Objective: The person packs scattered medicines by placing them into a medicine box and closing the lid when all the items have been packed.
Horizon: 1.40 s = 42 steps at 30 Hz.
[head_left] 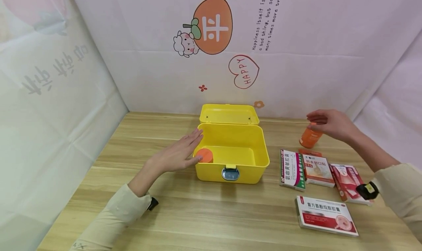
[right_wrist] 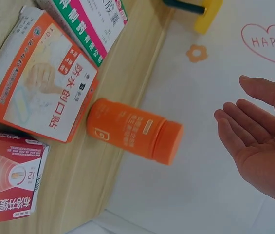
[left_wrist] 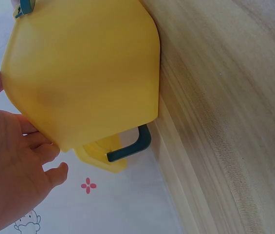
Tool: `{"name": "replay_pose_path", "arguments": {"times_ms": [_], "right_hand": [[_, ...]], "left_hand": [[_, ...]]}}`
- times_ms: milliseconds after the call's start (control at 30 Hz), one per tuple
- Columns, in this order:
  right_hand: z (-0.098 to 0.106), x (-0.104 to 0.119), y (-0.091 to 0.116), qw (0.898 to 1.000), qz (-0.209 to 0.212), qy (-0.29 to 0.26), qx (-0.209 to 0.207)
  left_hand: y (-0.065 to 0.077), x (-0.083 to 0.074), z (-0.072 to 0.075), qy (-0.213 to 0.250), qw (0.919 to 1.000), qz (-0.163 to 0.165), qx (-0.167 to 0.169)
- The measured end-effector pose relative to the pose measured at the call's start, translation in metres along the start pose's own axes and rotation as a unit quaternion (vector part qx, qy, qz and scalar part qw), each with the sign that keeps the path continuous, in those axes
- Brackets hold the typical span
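A yellow storage box [head_left: 211,174] stands on the table with its lid [head_left: 229,115] tipped back and its metal latch [head_left: 230,174] at the front. My left hand [head_left: 176,152] rests along its left rim, fingers extended; the left wrist view shows the fingertips right at that rim. Inside, in the left front corner, an orange round-topped thing [head_left: 205,155] sits partly hidden by the wall. To the right, my right hand [head_left: 333,124] hovers by an upright orange bottle [head_left: 310,137]. In the right wrist view, the right hand [right_wrist: 259,131] is apart from the bottle's cap [right_wrist: 168,142], fingers loosely curved, holding nothing.
Right of the box lie a green-and-white medicine box [head_left: 291,170], an orange-and-white plaster box [head_left: 318,170] and a red-and-white box [head_left: 350,183]. Nearer the front lies another flat red-and-white box [head_left: 326,216]. A printed white cloth [head_left: 148,78] hangs behind the table.
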State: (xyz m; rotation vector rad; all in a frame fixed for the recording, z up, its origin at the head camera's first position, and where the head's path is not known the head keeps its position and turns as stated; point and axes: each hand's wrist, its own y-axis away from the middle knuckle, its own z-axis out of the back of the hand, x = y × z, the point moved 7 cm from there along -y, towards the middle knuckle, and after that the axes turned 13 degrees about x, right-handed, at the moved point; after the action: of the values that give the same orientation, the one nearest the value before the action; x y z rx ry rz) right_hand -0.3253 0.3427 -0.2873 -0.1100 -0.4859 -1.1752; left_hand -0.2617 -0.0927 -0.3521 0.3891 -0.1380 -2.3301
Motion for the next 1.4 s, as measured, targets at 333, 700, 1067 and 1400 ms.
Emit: {"name": "replay_pose_path", "arguments": {"times_ms": [333,700,1067,1400], "right_hand": [[0.0,-0.025,-0.002,0.999,-0.035,0.014,-0.006],[-0.007,-0.055,-0.008,0.996,-0.079,0.024,0.016],[-0.018,-0.079,-0.021,0.994,-0.107,0.014,0.026],[-0.023,-0.087,-0.026,0.993,-0.117,-0.001,0.022]], "left_hand": [[0.0,0.0,-0.001,0.0,1.0,0.001,0.0],[-0.001,0.0,0.001,0.002,1.0,-0.001,0.001],[-0.001,0.0,0.001,0.0,1.0,-0.002,0.006],[-0.001,0.0,0.0,-0.003,1.0,-0.002,0.008]]}}
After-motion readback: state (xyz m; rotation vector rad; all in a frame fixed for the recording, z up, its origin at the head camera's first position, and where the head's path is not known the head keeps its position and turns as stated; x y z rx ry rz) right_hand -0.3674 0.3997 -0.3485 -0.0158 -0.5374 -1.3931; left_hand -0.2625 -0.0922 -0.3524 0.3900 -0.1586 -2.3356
